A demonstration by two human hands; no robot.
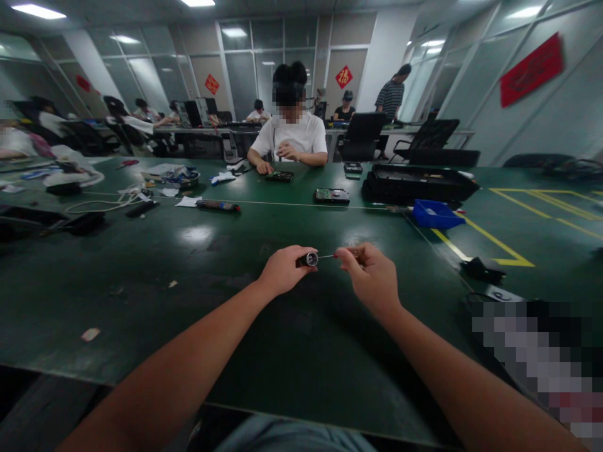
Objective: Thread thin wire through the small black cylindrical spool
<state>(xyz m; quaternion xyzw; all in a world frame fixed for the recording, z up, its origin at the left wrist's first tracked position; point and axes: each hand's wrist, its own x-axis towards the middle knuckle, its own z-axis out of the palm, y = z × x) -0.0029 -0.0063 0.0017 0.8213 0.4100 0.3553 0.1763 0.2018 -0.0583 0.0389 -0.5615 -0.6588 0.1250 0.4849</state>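
Note:
Over the green table, my left hand is closed around a small black cylinder with a silvery round end, much like a flashlight. Its round end faces me, and my fingers cover most of its body. My right hand grips a screwdriver, its handle mostly hidden in the fingers. The thin metal shaft points left and meets or nearly meets the cylinder's end; I cannot tell whether it touches.
Ahead lie a hard drive, a dark-handled tool, a blue bin and a long black case. A black object sits right. Across the table, a person in white handles another drive.

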